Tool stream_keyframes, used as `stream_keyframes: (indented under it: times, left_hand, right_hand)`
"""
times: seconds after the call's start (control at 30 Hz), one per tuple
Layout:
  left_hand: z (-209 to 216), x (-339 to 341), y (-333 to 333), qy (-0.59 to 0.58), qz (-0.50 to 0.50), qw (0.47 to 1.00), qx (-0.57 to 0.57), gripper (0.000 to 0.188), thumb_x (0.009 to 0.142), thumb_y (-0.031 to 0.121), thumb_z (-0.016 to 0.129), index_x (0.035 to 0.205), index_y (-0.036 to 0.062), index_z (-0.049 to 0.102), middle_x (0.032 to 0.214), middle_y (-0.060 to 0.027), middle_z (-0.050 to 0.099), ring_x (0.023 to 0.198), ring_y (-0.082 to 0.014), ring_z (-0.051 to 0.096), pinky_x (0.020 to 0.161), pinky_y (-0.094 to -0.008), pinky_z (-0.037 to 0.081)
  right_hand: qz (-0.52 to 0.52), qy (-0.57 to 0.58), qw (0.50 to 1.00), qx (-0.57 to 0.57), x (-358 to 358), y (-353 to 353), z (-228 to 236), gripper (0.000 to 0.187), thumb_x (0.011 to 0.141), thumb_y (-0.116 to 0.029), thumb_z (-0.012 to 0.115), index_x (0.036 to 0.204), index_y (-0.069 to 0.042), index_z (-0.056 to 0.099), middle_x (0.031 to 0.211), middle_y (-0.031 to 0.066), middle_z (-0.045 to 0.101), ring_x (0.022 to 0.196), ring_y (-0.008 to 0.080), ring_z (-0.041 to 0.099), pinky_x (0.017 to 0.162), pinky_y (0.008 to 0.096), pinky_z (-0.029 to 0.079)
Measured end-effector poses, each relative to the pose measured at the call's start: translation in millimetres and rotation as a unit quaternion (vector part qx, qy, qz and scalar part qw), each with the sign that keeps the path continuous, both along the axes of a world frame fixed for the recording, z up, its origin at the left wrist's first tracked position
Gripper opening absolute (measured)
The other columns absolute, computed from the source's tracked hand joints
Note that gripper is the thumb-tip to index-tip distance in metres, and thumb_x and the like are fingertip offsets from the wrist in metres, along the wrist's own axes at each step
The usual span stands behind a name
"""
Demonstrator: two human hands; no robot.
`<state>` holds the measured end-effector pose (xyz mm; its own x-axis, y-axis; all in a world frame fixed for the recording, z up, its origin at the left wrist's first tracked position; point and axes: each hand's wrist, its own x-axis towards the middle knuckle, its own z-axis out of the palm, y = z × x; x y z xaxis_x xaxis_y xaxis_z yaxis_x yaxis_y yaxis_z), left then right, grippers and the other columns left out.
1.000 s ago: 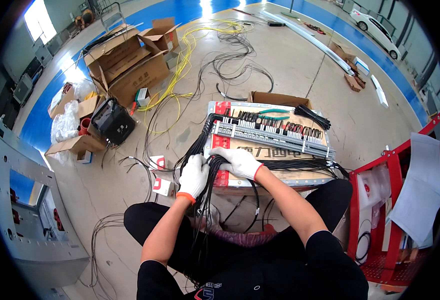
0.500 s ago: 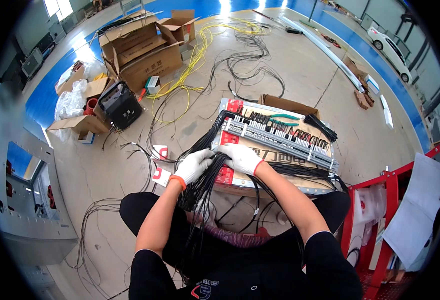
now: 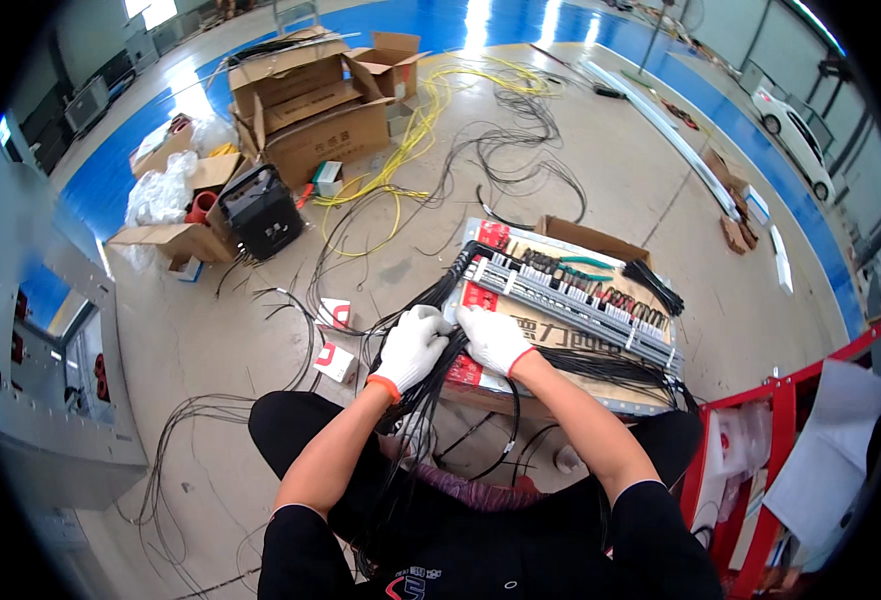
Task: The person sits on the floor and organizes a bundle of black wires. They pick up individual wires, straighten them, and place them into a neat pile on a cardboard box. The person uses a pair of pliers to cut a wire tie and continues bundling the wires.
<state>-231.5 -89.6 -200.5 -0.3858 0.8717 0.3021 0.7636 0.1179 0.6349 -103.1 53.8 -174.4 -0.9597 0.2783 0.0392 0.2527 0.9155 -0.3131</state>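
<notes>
A white glove with an orange cuff covers my left hand (image 3: 414, 347), its fingers closed round a thick bundle of black cables (image 3: 423, 405). My right hand (image 3: 495, 341), in a white glove with a red cuff, pinches the same bundle from the other side. The cables hang down over my lap, and some run up to the left end of a grey terminal rail (image 3: 551, 304). That rail lies on a cardboard box top (image 3: 476, 376) with red labels. Green-handled pliers (image 3: 588, 262) lie behind the rail. My fingertips are partly hidden among the cables.
Open cardboard boxes (image 3: 323, 137), a black case (image 3: 261, 213) and yellow cable (image 3: 401, 165) are on the floor ahead. Two small white-and-red boxes (image 3: 335, 362) sit left of my hands. A grey metal cabinet (image 3: 56, 440) stands left, a red frame (image 3: 787, 420) right.
The whole view has shifted slightly, so the scene sits further right. My left hand has turned more over the cables and come lower on the bundle; both hands stay on it.
</notes>
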Motion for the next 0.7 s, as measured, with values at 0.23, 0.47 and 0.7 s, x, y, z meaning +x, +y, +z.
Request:
stream_keyframes:
  times: [0.23,0.47,0.7]
  left_hand:
    - [39,32,-24,0.045,0.034,0.989,-0.139,0.058,0.083,0.030,0.067,0.130,0.0006,0.053,0.118,-0.0294,0.061,0.103,-0.0431,0.062,0.087,-0.0497,0.052]
    - [-25,57,-3,0.058,0.156,0.975,-0.144,0.052,0.083,0.016,0.059,0.131,-0.0009,0.049,0.106,-0.0218,0.058,0.072,-0.0339,0.069,0.054,-0.0443,0.055]
    - [-32,46,13,0.041,0.150,0.985,-0.068,0.063,0.077,0.009,0.064,0.137,0.0032,0.046,0.101,-0.0213,0.056,0.085,-0.0364,0.065,0.070,-0.0450,0.054]
  right_hand:
    - [0.041,-0.037,0.992,-0.113,-17,-6,7,0.038,0.083,-0.012,0.058,0.120,-0.009,0.062,0.115,0.0222,0.067,0.107,0.0389,0.064,0.094,0.0454,0.050]
    - [0.043,0.022,0.986,-0.158,8,11,-19,0.055,0.058,-0.014,0.088,0.106,-0.003,0.064,0.091,0.0176,0.072,0.087,0.0325,0.071,0.081,0.0411,0.056]
    - [0.022,0.028,0.999,0.013,18,9,-30,0.046,0.077,-0.045,0.077,0.110,-0.014,0.066,0.113,0.0157,0.065,0.101,0.0330,0.064,0.085,0.0437,0.052]
